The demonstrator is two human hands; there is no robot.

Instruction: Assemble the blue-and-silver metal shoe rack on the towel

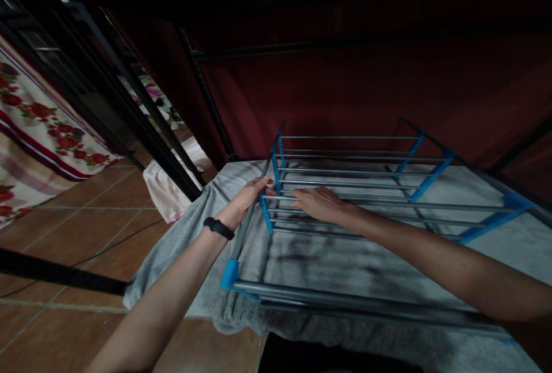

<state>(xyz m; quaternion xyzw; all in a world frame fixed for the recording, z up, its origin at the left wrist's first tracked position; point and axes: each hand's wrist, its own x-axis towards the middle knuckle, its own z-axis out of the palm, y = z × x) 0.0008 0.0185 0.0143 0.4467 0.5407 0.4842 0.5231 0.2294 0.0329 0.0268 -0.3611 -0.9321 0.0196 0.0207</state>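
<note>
A metal rack (371, 206) of grey tubes and blue plastic connectors lies on a grey blanket (181, 235) spread over a low bed. My left hand (246, 197), with a black band on the wrist, is closed around the grey side tube at the rack's left end, beside a blue connector (266, 212). My right hand (318, 203) rests on the thin horizontal bars just right of that connector, its fingers curled over them.
Brown tiled floor (86, 212) lies to the left, with a thin cable across it. A floral cloth (38, 126) hangs at far left. Black metal frame bars (142, 126) slant beside a pink-white cloth (166, 189). A dark red wall stands behind.
</note>
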